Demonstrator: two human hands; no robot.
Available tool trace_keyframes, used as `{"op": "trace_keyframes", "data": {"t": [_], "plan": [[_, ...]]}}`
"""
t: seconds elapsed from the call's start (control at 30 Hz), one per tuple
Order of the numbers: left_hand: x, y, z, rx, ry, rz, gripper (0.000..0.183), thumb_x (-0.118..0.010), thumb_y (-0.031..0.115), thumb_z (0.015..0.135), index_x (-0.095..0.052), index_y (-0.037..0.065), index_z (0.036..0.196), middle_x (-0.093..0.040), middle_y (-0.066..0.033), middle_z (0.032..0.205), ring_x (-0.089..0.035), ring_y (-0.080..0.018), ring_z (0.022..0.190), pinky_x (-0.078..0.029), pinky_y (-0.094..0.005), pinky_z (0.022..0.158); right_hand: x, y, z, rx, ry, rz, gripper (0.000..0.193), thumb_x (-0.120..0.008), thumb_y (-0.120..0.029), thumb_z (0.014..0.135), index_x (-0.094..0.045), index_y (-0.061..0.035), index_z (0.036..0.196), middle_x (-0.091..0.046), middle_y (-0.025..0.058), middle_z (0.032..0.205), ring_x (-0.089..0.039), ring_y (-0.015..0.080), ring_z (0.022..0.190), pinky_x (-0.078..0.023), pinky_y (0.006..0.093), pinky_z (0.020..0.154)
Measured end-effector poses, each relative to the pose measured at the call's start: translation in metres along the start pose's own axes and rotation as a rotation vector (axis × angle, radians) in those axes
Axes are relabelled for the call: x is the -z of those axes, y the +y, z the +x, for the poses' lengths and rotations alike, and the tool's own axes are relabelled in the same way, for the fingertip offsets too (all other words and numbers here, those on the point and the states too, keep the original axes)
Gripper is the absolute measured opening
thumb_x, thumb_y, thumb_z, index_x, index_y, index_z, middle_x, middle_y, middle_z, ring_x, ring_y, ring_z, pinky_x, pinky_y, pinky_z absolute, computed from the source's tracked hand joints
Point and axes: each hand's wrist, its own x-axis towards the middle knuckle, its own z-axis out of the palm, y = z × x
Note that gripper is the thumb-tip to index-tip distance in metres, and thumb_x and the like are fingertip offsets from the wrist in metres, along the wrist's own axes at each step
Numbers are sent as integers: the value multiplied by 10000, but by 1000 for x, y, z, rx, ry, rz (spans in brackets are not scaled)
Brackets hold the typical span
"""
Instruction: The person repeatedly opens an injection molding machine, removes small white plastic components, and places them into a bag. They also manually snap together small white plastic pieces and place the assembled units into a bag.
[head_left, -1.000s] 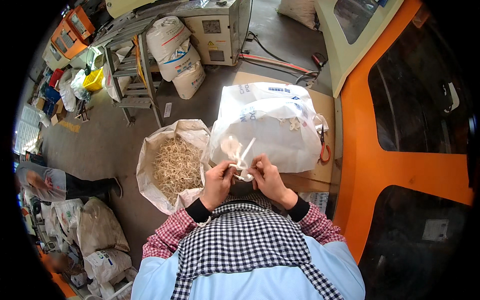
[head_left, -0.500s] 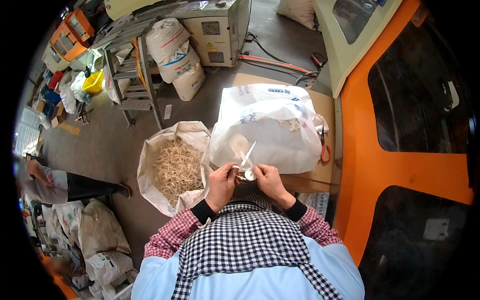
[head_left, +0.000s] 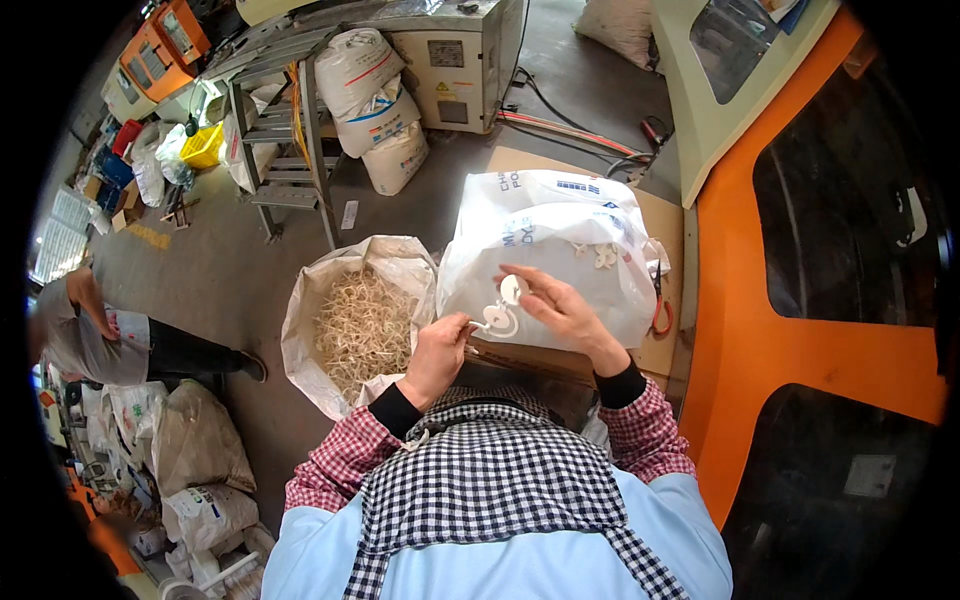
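My left hand (head_left: pixel 438 356) is closed in a pinch on the thin end of a white plastic sprue (head_left: pixel 478 325). From that end a round white plastic piece (head_left: pixel 497 317) and a curved strip extend to the right. My right hand (head_left: pixel 568 312) has its fingers stretched to the left around a white plastic disc (head_left: pixel 514 290), which sits between fingers and thumb. Whether the disc is still joined to the sprue I cannot tell. Both hands are over the near edge of a large translucent white plastic bag (head_left: pixel 560 235), with several white pieces (head_left: pixel 605 256) in it.
An open woven sack (head_left: pixel 300 310) of thin pale plastic scraps (head_left: pixel 362 330) stands left of my hands. Orange-handled scissors (head_left: pixel 661 312) lie right of the bag on cardboard (head_left: pixel 665 225). An orange machine (head_left: pixel 720 370) borders the right side. A person (head_left: pixel 110 320) stands far left.
My right hand has moved up and right, opening its fingers wider around a disc. My left hand keeps its pinch. The view has shifted slightly, and the white pieces have turned.
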Motion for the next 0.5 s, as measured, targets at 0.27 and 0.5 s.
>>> {"op": "trace_keyframes", "data": {"t": [0.27,0.5], "plan": [[-4,-12,-8,-7,11,-33,86,-551,11,801,-580,-27,873,-590,-187,798,-578,-347,738,-458,-369,641,-9,-3,-11,76,77,-180,293,-630,-42,795,-540,-5,1071,-603,106,981,-596,191,890,-463,285,775],[0,-16,-11,8,-29,-3,113,-564,28,805,-575,-33,899,-587,-192,836,-569,-359,763,-456,-379,658,-12,-8,-17,124,186,-483,265,-659,-57,768,-544,4,999,-597,124,898,-596,231,800,-474,298,696]]}}
